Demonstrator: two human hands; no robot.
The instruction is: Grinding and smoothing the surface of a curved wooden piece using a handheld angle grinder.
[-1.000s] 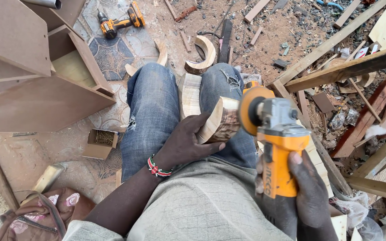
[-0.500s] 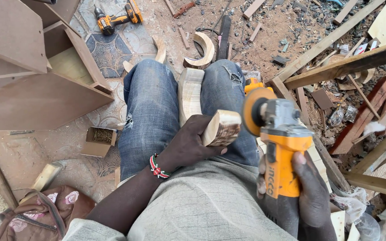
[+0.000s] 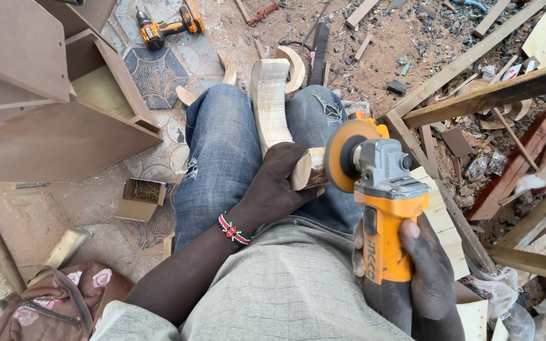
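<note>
Head view, one moment. I see a curved wooden leg (image 3: 272, 104) lying lengthwise between the person's knees, its near end raised toward the lap. The left hand (image 3: 279, 186) has its grip closed around that near end, fingers wrapped over the top, thumb side toward the grinder. The right hand (image 3: 421, 265) has its grip closed on the yellow body of an angle grinder (image 3: 383, 208); the orange sanding disc (image 3: 342, 155) sits right beside the cut end of the leg, touching or nearly so; I cannot tell which.

Handling judgement: the leg looks like solid pale timber, stiff, moderately heavy for one hand, dusty and therefore a little slick. The curve gives a natural hold just behind the near end, though that puts fingers close to the disc; a hold further up the leg would be safer but give less control.

Around the leg: a cordless drill (image 3: 167, 24) on the floor beyond the knees, a small box of screws (image 3: 140, 197) left of the thigh, offcuts and planks (image 3: 475, 57) to the right.
</note>
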